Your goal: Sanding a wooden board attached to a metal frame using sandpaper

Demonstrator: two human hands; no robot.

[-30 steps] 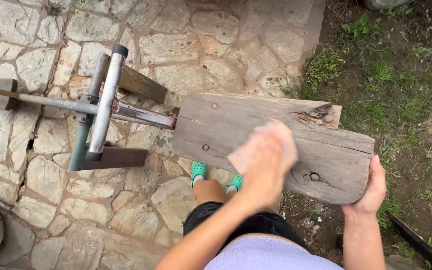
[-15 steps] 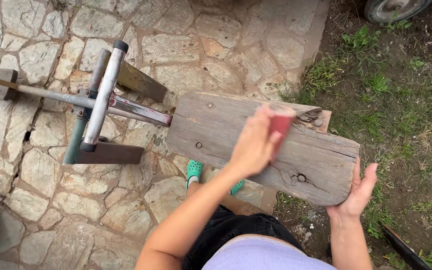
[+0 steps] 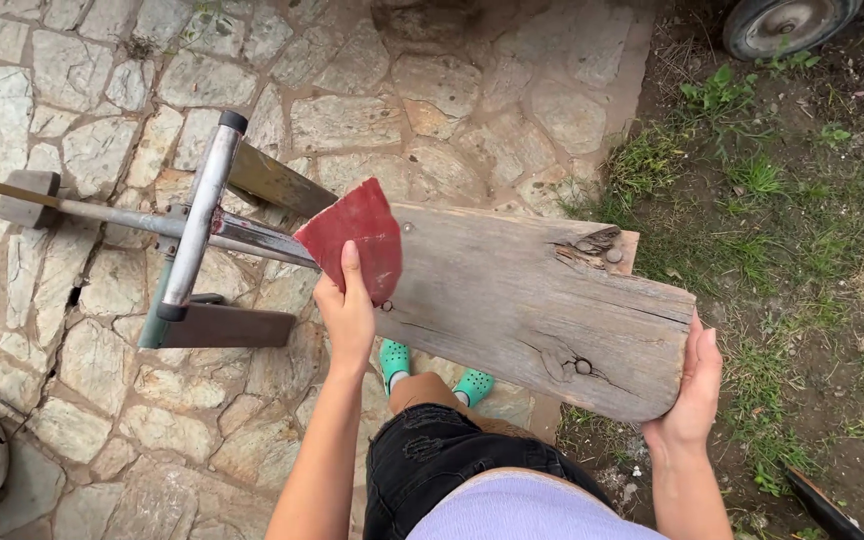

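A: What has been changed since a moment ago?

B: The red sanding sheet (image 3: 357, 238) has been carried from the right part of the weathered plank (image 3: 532, 300) to its left end, where the plank is clamped in the metal vise stand (image 3: 197, 225). The stroke across the board's face appears to have been finished on this pass.

A: How is the sheet held?

B: It is pinched by the left hand (image 3: 347, 310), the thumb laid over its front and the fingers hidden behind it; the sheet is lifted upright off the wood rather than pressed flat.

A: And the other end?

B: The plank's right end is cupped from below by the right hand (image 3: 694, 385), fingers curled round the edge. The board is kept level above stone paving (image 3: 102, 420), beside grass (image 3: 752, 250).
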